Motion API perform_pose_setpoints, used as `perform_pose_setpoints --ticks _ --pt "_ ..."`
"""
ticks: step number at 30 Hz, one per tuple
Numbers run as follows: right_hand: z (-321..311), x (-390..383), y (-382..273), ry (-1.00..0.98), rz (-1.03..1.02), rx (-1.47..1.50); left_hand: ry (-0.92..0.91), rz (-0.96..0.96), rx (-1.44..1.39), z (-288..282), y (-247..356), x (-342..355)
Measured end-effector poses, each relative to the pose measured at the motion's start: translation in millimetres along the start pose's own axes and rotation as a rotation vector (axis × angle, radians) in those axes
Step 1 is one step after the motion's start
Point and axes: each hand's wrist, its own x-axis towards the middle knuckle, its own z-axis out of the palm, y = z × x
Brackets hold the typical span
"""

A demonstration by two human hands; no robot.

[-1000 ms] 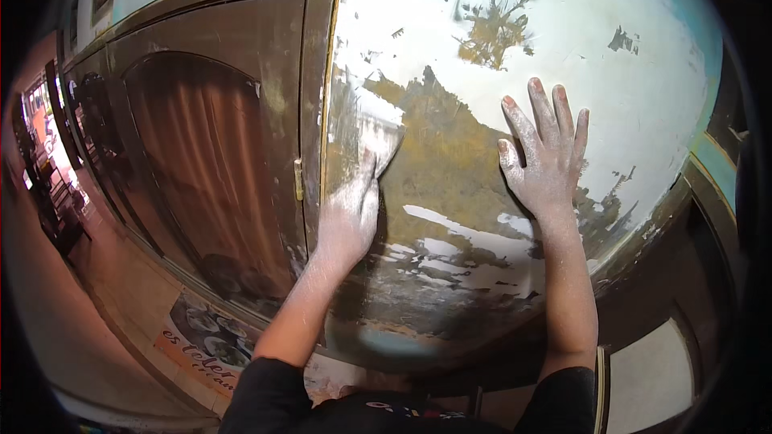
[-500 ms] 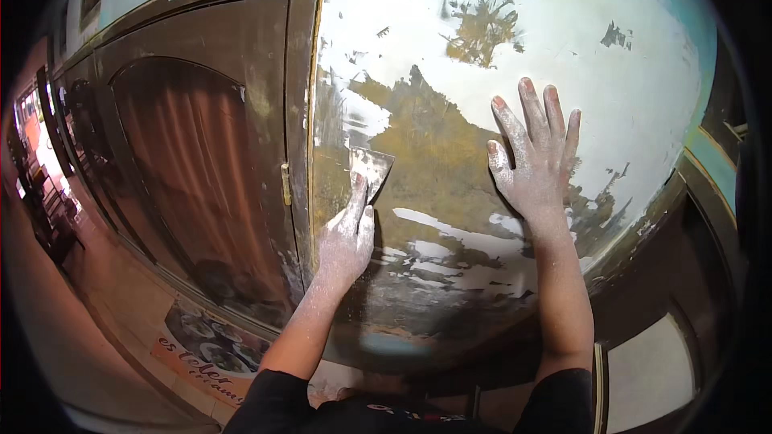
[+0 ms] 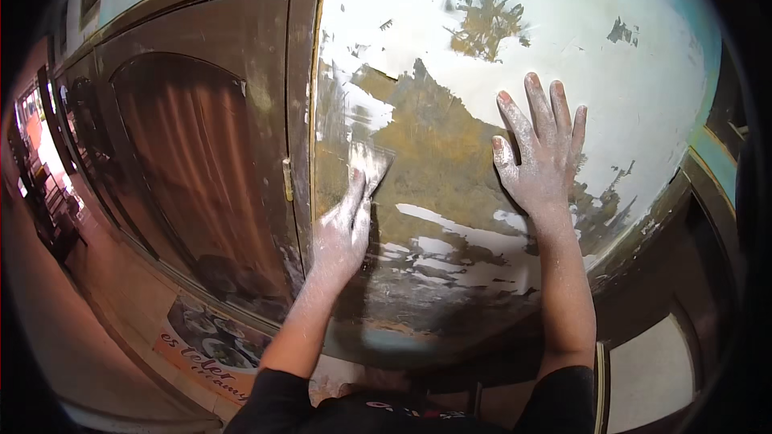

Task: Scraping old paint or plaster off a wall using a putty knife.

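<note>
A wall (image 3: 450, 153) stands before me, its white coating broken by rough patches of bare brownish-olive surface. My left hand (image 3: 342, 233), dusted with white powder, is closed around a putty knife (image 3: 371, 165). The knife's wide, white-smeared blade lies against the bare area close to the door frame, below a remaining white patch. The handle is mostly hidden in my fingers. Farther right, my right hand (image 3: 540, 153) rests on the wall with fingers spread, holding nothing. It is powdery too, and lies where white coating meets the bare patch.
Left of the wall is a brown wooden door (image 3: 193, 169) with an arched panel and a brass-coloured hinge (image 3: 288, 180) beside the frame. A printed banner (image 3: 213, 345) lies at floor level on the lower left. Dark framed panelling (image 3: 683, 257) borders the wall's right side.
The view has shifted slightly. The putty knife stays at nearly the same place on the wall, with its blade turned a little. My right hand keeps its spread pose.
</note>
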Motion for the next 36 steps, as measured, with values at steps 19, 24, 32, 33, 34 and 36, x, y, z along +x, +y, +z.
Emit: perform_pose_setpoints --ticks 19,24,32,33,34,36 --pt "1 -4 1 -0.004 0.025 0.004 -0.030 -0.099 -0.089 -16 15 33" --pt "3 -3 -2 -0.045 0.057 -0.032 0.008 -0.005 0.035 9 -14 -11" --pt "2 -6 1 -0.035 0.048 -0.016 -0.023 0.035 -0.036 2 17 22" --pt "1 -5 -1 0.003 0.031 0.001 0.021 0.089 0.000 11 6 8" --pt "0 -5 -2 -0.009 0.038 -0.010 -0.025 0.026 0.006 13 7 4" --pt "2 -5 -1 -0.007 0.038 -0.001 -0.029 0.056 0.013 10 10 10"
